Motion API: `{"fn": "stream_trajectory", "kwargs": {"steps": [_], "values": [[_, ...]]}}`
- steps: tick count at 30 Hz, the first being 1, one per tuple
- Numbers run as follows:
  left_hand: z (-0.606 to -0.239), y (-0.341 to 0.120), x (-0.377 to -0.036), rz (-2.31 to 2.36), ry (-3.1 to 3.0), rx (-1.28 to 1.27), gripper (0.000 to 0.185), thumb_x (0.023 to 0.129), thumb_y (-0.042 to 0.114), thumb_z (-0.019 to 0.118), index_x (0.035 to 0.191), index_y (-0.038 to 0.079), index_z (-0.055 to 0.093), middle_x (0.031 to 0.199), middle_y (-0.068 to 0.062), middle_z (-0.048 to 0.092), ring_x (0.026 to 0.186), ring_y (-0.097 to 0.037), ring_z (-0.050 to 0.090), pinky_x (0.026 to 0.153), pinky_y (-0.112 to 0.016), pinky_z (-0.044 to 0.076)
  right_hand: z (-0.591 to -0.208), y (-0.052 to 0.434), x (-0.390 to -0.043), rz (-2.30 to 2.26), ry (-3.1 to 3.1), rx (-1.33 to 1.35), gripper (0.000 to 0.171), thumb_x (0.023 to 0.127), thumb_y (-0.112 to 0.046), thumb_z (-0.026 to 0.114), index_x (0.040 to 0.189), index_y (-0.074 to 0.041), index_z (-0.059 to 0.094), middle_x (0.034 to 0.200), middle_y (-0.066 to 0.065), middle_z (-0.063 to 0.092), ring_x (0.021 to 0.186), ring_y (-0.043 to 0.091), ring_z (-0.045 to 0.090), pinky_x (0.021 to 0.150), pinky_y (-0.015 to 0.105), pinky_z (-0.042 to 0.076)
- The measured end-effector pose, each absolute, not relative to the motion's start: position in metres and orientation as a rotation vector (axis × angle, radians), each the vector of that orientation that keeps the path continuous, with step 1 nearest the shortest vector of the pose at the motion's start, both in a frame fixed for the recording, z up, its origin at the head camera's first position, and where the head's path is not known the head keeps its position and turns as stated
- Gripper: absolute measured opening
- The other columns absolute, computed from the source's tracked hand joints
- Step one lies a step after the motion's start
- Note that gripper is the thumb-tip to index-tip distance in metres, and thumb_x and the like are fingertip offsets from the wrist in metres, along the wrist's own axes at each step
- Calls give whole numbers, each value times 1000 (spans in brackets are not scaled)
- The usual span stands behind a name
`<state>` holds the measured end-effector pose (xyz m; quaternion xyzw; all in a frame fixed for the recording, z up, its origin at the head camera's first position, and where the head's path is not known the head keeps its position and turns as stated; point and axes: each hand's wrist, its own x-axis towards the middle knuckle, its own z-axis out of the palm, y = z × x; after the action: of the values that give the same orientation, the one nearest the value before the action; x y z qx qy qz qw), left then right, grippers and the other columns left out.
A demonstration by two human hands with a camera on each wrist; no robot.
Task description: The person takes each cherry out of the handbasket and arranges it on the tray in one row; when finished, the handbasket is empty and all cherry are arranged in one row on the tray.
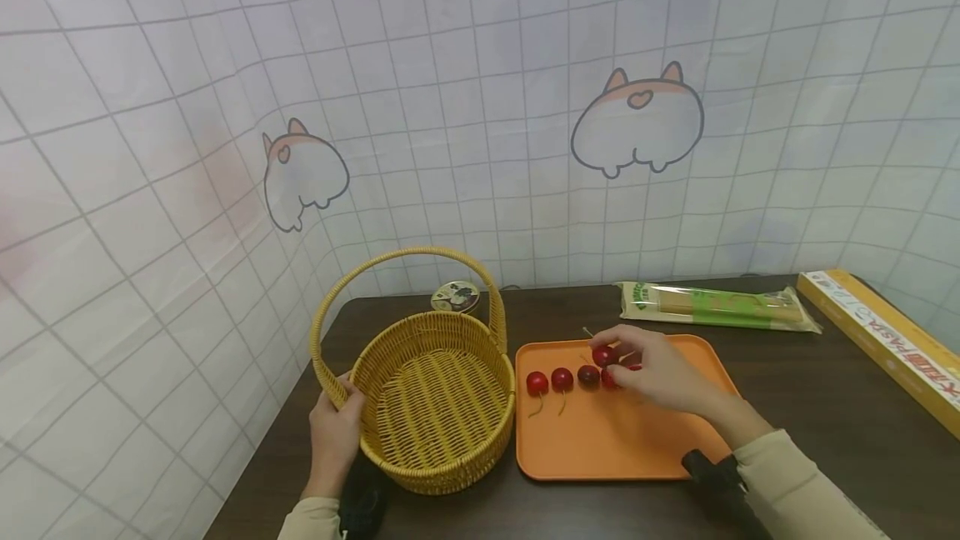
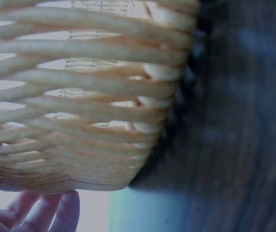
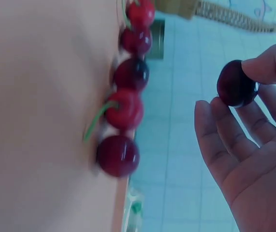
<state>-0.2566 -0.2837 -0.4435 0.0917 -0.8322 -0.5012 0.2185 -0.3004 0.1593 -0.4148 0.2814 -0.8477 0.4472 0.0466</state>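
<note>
A yellow wicker basket with a tall hoop handle stands on the dark table, nothing inside it. My left hand grips its rim where the handle joins on the left. The left wrist view shows the basket wall up close, with my fingers below it. To the right lies an orange tray holding a row of several red cherries with stems. My right hand hovers over the row's right end and pinches one dark cherry between thumb and fingertips, clear of the cherries on the tray.
A green and tan packet lies behind the tray. A long yellow box runs along the table's right edge. A small round tin sits behind the basket. A tiled cartoon backdrop closes the back and left.
</note>
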Motion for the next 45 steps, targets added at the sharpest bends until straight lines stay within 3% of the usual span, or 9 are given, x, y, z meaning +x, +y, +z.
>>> {"fn": "stream_trajectory", "kwargs": {"steps": [7,11,15,21,29,38,45], "values": [[-444,-284,-259,-1388,-2266,265,32,97,16,50,123,0,60,121,-23,63,94,-30,59,68,-25,47,-417,186,-308,1292,-2589,773,35,87,0,66,118,-15,65,110,2,67,96,20,63,81,35,53],[-445,-283,-259,-1375,-2256,274,35,97,16,51,126,-1,59,118,-24,64,90,-29,58,67,-25,47,-419,203,-313,1267,-2607,744,35,87,2,65,118,-14,65,110,3,68,98,21,63,83,34,52],[-445,-284,-258,-1367,-2264,268,34,98,18,50,125,-1,60,121,-23,63,93,-29,59,68,-25,47,-423,218,-317,1277,-2637,719,33,88,1,64,119,-12,64,111,7,67,98,24,64,79,29,52],[-444,-285,-257,-1395,-2265,273,29,97,16,51,119,1,61,116,-22,64,81,-27,55,61,-28,44,-434,232,-323,1280,-2683,652,32,88,-1,66,119,-7,64,110,11,66,97,29,64,74,27,52],[-444,-285,-259,-1397,-2284,263,27,98,17,50,116,0,61,130,-20,59,97,-29,57,71,-28,46,-440,240,-324,1297,-2800,584,37,86,-7,71,121,-3,63,114,16,66,97,30,65,78,35,53],[-443,-283,-260,-1416,-2277,245,36,98,19,50,130,3,58,126,-22,60,91,-28,57,68,-28,47,-443,241,-324,1275,-2847,636,39,82,-7,75,119,-5,64,112,13,65,93,25,65,76,34,52],[-443,-284,-261,-1379,-2269,286,22,97,17,51,110,2,62,123,-18,63,89,-26,55,69,-28,45,-451,241,-327,1324,-2863,709,46,81,-13,78,123,-4,62,117,13,64,97,23,64,77,30,50]]}}
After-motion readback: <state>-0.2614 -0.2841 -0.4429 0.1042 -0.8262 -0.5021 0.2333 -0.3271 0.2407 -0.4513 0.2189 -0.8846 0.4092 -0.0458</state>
